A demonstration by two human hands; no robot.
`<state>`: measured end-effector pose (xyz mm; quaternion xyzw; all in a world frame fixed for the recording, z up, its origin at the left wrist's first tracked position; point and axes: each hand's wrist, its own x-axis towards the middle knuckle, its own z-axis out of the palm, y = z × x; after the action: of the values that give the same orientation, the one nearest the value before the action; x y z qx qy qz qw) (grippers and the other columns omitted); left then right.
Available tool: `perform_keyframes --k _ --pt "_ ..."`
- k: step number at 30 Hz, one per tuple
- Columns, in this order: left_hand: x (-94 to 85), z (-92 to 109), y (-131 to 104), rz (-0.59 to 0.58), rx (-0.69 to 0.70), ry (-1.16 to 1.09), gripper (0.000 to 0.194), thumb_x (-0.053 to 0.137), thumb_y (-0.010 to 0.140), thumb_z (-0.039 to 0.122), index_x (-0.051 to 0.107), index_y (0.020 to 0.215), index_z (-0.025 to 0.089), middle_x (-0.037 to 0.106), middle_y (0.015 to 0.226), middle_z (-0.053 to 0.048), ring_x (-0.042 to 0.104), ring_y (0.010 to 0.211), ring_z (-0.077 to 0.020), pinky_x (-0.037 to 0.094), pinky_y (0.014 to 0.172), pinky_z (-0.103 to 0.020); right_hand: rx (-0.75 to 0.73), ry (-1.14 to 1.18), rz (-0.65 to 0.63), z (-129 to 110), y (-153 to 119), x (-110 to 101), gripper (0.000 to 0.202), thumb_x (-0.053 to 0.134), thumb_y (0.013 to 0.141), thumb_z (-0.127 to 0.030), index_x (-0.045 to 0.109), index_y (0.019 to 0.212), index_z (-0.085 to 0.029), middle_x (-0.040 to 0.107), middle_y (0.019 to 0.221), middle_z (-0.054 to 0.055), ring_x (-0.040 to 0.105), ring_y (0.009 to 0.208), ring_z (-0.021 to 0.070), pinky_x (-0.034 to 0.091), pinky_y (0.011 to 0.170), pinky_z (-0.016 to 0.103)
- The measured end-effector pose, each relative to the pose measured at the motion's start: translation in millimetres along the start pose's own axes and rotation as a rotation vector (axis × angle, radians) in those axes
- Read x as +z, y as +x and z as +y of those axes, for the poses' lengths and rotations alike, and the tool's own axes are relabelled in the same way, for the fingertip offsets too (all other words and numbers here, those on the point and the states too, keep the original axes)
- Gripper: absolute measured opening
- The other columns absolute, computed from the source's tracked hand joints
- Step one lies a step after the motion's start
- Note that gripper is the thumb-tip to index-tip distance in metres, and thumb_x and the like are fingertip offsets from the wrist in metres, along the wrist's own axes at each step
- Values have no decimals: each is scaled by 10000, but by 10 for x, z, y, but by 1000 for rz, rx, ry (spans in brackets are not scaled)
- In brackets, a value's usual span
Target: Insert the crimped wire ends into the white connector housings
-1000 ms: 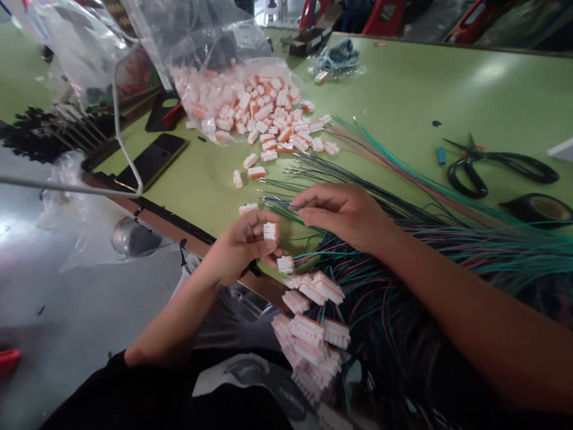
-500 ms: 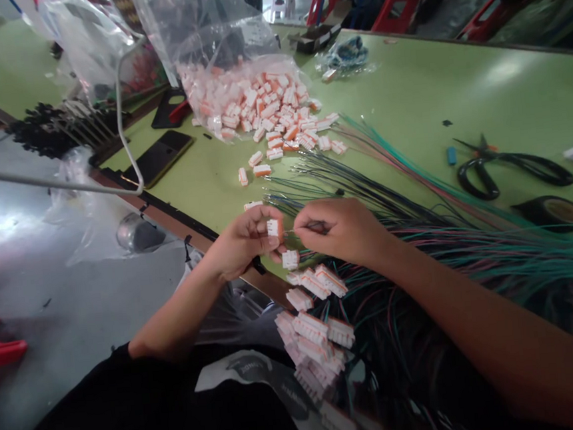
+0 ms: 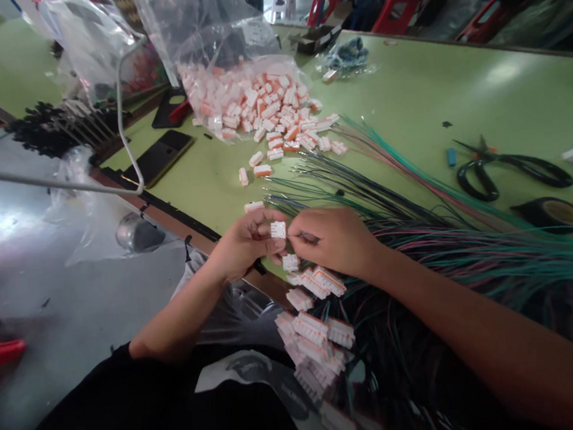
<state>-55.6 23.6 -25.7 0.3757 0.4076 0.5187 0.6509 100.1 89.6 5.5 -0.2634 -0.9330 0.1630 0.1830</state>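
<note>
Between the thumb and fingers of my left hand [image 3: 246, 245] is a small white and orange connector [image 3: 278, 230]. My right hand [image 3: 336, 241] is closed in a pinch at the connector's right side; in it a thin wire is mostly hidden by the fingers. Below the hands lie several wired connectors [image 3: 311, 326] in a cluster at the table's near edge. Loose wires [image 3: 364, 181] with bare tips spread behind my right hand. Farther back, a clear bag [image 3: 236, 99] spills many white and orange connectors onto the green table [image 3: 436, 95].
A dark phone [image 3: 164, 157] lies at the left edge, behind a bent metal rod [image 3: 119, 109]. On the right are black-handled scissors [image 3: 513, 168], a roll of black tape [image 3: 552, 214] and a small blue piece [image 3: 450, 156]. Red stools [image 3: 396, 11] stand beyond the table.
My right hand has moved slightly left, up against the connector. The connector in my left hand has turned a little and shifted slightly right. The wire stretch between the hands no longer shows.
</note>
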Motion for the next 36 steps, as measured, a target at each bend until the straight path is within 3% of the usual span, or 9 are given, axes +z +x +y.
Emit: perform_keyframes --k 8,16,21,24,27,30,36 --pt "29 17 -16 37 -20 38 416 779 600 252 523 907 133 591 558 53 587 484 -78 484 476 -182 32 231 -47 55 0 -44 94 498 713 -186 556 640 -182 552 586 -23 432 532 81 309 551 224" --pt "31 12 -13 50 -44 66 418 790 572 237 524 875 126 595 544 56 597 474 -87 490 479 -194 69 134 -72 -16 -22 35 146 494 722 -163 551 588 -170 558 571 -7 436 551 90 289 554 234" --pt "32 23 -40 -8 -10 120 366 760 616 202 535 896 130 597 557 61 588 473 -77 498 491 -193 170 248 -206 180 51 -199 147 520 762 -251 638 715 -178 655 713 9 547 640 111 351 589 232" --pt "25 35 -60 -58 9 162 327 730 650 172 543 916 133 597 561 58 604 510 -82 503 509 -187 354 -35 -87 428 84 -378 154 508 750 -216 652 789 -180 669 792 33 573 703 143 349 594 254" --pt "8 29 -66 -81 18 190 310 712 671 166 548 932 136 609 586 48 617 543 -88 509 521 -187 450 -389 -148 590 80 -437 176 491 738 -190 660 783 -186 669 815 52 573 733 178 293 554 273" --pt "-15 12 -61 -93 27 215 294 697 691 174 555 945 139 600 589 47 620 551 -95 517 533 -201 402 -527 -230 619 69 -388 206 461 772 -209 664 802 -199 675 884 51 580 781 191 265 543 280" --pt "-33 1 -63 -103 36 250 272 663 706 151 551 954 147 592 586 51 616 559 -93 514 546 -204 305 -618 -243 616 67 -265 237 468 805 -230 653 949 -192 670 981 68 576 853 210 257 559 294"
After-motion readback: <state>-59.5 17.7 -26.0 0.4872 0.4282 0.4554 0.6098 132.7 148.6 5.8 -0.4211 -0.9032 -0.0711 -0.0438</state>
